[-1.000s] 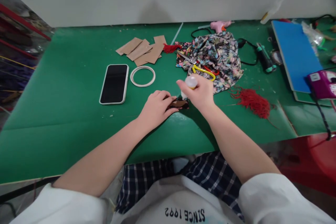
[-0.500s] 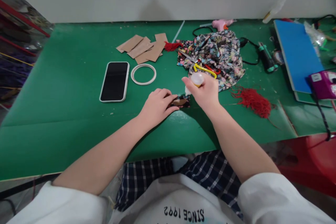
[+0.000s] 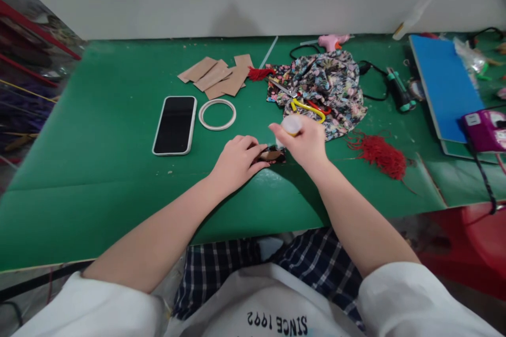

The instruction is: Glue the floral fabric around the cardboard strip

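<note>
On the green table, my left hand [image 3: 239, 162] holds down a small strip of dark floral fabric with brown cardboard in it [image 3: 271, 156], its thumb and fingers at the strip's left end. My right hand [image 3: 310, 142] is closed around a white glue bottle [image 3: 291, 125] with a yellowish band, turned base up. The bottle's lower end is at the strip's upper right edge; its tip is too blurred to make out. Just beyond my right hand, yellow-and-red handled scissors [image 3: 308, 109] rest on crumpled floral fabric [image 3: 340, 81].
Left of centre lie a phone [image 3: 175, 126], a roll of tape [image 3: 217, 115] and several cardboard pieces [image 3: 215, 75]. Red tassels [image 3: 381, 155] are at right, a smaller one [image 3: 261, 73] by the fabric. Farther off are a pink glue gun [image 3: 333, 41], a green-black cutter [image 3: 401, 90] and a blue board [image 3: 446, 84].
My right hand and the bottle have shifted slightly left along the strip's upper edge. My left hand keeps its hold. The whole view has tilted a little.
</note>
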`<state>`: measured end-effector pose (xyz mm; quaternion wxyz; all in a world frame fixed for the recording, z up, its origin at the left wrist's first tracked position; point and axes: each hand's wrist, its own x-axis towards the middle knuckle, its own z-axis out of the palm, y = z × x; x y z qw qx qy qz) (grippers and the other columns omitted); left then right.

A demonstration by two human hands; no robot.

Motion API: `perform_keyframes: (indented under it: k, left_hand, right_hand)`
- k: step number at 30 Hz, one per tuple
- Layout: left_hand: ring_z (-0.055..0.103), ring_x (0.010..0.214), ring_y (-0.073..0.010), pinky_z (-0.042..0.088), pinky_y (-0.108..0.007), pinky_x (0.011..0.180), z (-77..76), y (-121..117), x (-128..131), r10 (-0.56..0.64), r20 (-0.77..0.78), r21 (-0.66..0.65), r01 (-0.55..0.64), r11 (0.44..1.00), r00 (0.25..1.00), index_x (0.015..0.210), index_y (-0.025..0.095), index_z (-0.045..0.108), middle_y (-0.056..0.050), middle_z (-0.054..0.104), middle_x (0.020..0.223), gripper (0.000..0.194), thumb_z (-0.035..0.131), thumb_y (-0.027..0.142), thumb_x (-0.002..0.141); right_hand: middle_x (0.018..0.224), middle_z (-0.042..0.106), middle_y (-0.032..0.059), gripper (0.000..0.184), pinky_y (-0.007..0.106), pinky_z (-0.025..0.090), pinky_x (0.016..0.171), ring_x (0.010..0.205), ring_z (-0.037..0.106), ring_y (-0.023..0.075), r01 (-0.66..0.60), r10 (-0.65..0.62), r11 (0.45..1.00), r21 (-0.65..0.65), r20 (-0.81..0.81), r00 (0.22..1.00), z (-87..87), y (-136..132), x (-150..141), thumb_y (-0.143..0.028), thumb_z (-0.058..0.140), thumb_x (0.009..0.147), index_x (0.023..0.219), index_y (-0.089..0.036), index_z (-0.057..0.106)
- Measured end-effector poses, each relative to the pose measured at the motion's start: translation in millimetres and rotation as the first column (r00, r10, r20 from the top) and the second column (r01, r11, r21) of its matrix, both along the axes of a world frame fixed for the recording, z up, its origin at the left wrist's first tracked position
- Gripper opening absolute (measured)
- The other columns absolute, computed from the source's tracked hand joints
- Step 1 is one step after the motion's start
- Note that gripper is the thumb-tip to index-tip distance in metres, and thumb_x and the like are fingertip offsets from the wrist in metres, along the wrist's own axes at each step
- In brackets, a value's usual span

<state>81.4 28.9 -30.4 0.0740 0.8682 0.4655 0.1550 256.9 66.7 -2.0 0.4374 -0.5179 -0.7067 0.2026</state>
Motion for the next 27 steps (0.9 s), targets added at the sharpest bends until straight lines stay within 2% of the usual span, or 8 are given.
perform_keyframes:
  k: [2, 5, 9, 12, 16, 21, 24, 27]
  left_hand:
    - [0.050, 0.088, -0.0238, 0.043, -0.038, 0.080, -0.2, 0, 0, 0.000, 0.005, 0.004, 0.000, 1.000, 1.000, 0.115, 0.013, 0.061, -0.011, 0.059, 0.100, 0.047, 0.054, 0.047, 0.083]
    - [0.050, 0.089, -0.0237, 0.043, -0.038, 0.081, -0.2, 0, -1, -0.004, 0.016, 0.002, 0.004, 1.000, 1.000, 0.116, 0.013, 0.060, -0.011, 0.059, 0.101, 0.048, 0.051, 0.048, 0.085]
    - [0.050, 0.090, -0.0235, 0.043, -0.039, 0.082, 0.4, -1, -2, -0.019, 0.015, -0.004, 0.020, 1.000, 1.000, 0.118, 0.013, 0.059, -0.012, 0.058, 0.102, 0.047, 0.048, 0.047, 0.087]
    - [0.050, 0.090, -0.0235, 0.043, -0.039, 0.082, 1.1, -2, -3, -0.024, 0.025, -0.004, 0.024, 1.000, 0.999, 0.118, 0.014, 0.059, -0.011, 0.058, 0.101, 0.045, 0.048, 0.046, 0.087]
    - [0.052, 0.093, -0.0235, 0.043, -0.039, 0.083, 2.4, 0, -3, -0.020, 0.078, -0.043, 0.023, 0.999, 0.997, 0.119, 0.015, 0.056, -0.011, 0.060, 0.103, 0.042, 0.049, 0.043, 0.088]
    - [0.057, 0.086, -0.0194, 0.046, -0.033, 0.077, 4.8, -1, -2, 0.091, 0.283, -0.139, -0.053, 0.989, 0.955, 0.098, 0.017, 0.059, -0.005, 0.064, 0.092, 0.026, 0.054, 0.040, 0.086]
    - [0.061, 0.074, -0.0153, 0.047, -0.028, 0.070, 7.9, -5, -2, 0.265, 0.457, -0.274, -0.149, 0.950, 0.849, 0.083, 0.018, 0.059, -0.001, 0.066, 0.080, 0.018, 0.059, 0.036, 0.083]
    - [0.063, 0.069, -0.0137, 0.048, -0.026, 0.068, 11.9, -8, -2, 0.404, 0.578, -0.423, -0.163, 0.892, 0.709, 0.077, 0.019, 0.062, 0.001, 0.069, 0.074, 0.016, 0.063, 0.035, 0.078]
  right_hand:
    - [0.053, 0.041, -0.0033, 0.044, 0.027, 0.031, 0.054, 0.052, 0.036, 0.0091, -0.007, 0.002, 0.997, -0.071, -0.081, 0.997, -2.4, 3, 1, -0.053, 0.063, 0.069, 0.051, -0.020, 0.039]
    - [0.061, 0.049, -0.0018, 0.036, 0.027, 0.039, 0.058, 0.059, 0.046, 0.0107, -0.030, -0.044, 0.984, -0.177, -0.400, 0.915, -6.4, 12, 5, -0.052, 0.062, 0.069, 0.058, -0.020, 0.047]
    - [0.060, 0.050, -0.0058, 0.029, 0.028, 0.048, 0.066, 0.060, 0.052, 0.0098, -0.304, -0.099, 0.896, -0.324, -0.813, 0.573, -6.0, 20, 14, -0.043, 0.068, 0.064, 0.071, -0.023, 0.049]
    - [0.059, 0.048, -0.0080, 0.032, 0.028, 0.049, 0.067, 0.057, 0.050, 0.0084, -0.464, -0.127, 0.816, -0.346, -0.889, 0.439, -1.1, 18, 17, -0.042, 0.071, 0.062, 0.081, -0.025, 0.052]
    - [0.068, 0.055, -0.0045, 0.037, 0.029, 0.052, 0.071, 0.066, 0.056, 0.0101, -0.601, -0.098, 0.726, -0.334, -0.916, 0.390, -0.1, 15, 17, -0.050, 0.062, 0.070, 0.094, -0.023, 0.058]
    - [0.071, 0.061, -0.0041, 0.035, 0.028, 0.053, 0.072, 0.064, 0.060, 0.0085, -0.586, -0.035, 0.757, -0.289, -0.913, 0.406, -8.9, 14, 16, -0.050, 0.068, 0.068, 0.084, -0.021, 0.059]
    - [0.067, 0.060, -0.0052, 0.036, 0.023, 0.051, 0.059, 0.054, 0.056, 0.0061, -0.550, -0.026, 0.774, -0.312, -0.885, 0.465, -11.2, 14, 15, -0.050, 0.070, 0.066, 0.084, -0.021, 0.058]
    - [0.066, 0.059, -0.0052, 0.036, 0.020, 0.048, 0.054, 0.053, 0.054, 0.0055, -0.527, -0.032, 0.780, -0.337, -0.863, 0.505, -11.4, 14, 15, -0.048, 0.071, 0.066, 0.084, -0.020, 0.058]
